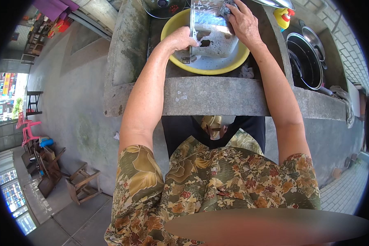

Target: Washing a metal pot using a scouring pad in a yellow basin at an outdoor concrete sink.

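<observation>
A shiny metal container (213,33), streaked with soap foam, is tilted over a yellow plastic basin (215,72) that stands in a concrete sink. My left hand (182,39) grips the container's near left edge, thumb on the foamy side. A wad of steel wool (226,8) is under the fingers of my right hand (243,23), pressed against the container's upper right part. Whitish soapy water (212,63) shows in the basin below. The container's far end is cut off by the picture's top edge.
A glass pot lid (164,8) lies beyond the basin. Right of the sink's divider are a large dark pot (304,61), a smaller pan (313,38) and a yellow bottle with a red top (283,17). The thick concrete rim (215,97) runs beneath my forearms. A crumpled cloth (247,71) lies beside the basin.
</observation>
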{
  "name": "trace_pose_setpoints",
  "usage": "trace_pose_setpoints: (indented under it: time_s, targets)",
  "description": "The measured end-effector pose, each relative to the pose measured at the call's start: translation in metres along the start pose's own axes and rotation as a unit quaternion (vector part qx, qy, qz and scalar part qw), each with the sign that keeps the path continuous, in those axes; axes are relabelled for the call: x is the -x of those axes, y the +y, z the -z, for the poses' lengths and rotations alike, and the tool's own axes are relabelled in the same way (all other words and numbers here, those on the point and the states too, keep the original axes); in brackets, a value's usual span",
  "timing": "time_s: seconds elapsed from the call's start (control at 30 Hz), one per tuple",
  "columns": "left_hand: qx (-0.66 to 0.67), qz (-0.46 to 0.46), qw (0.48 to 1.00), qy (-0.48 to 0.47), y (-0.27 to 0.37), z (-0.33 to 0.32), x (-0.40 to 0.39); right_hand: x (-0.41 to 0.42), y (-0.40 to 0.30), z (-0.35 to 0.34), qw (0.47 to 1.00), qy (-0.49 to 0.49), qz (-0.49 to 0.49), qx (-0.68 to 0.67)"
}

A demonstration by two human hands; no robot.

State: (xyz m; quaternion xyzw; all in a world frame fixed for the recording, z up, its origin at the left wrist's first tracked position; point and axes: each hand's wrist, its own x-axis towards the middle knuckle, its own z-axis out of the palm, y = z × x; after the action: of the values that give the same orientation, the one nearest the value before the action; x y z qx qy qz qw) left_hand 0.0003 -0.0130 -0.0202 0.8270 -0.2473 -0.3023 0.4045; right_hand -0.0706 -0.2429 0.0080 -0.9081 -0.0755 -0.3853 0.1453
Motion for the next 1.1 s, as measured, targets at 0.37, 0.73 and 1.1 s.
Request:
trace_pose_setpoints:
  time_s: [0.37, 0.73, 1.1]
  targets:
    - [-0.195, 0.019, 0.98, -0.033, -0.002, 0.005, 0.005, -0.014, -0.043, -0.034, 0.985, -0.107, 0.105, 0.079]
    - [-0.165, 0.006, 0.986, -0.029, -0.02, 0.004, -0.005, 0.011, -0.083, -0.024, 0.976, -0.136, 0.119, 0.123]
    - [-0.184, -0.012, 0.983, 0.006, -0.008, 0.006, -0.012, -0.058, -0.031, -0.046, 0.987, -0.119, 0.082, 0.067]
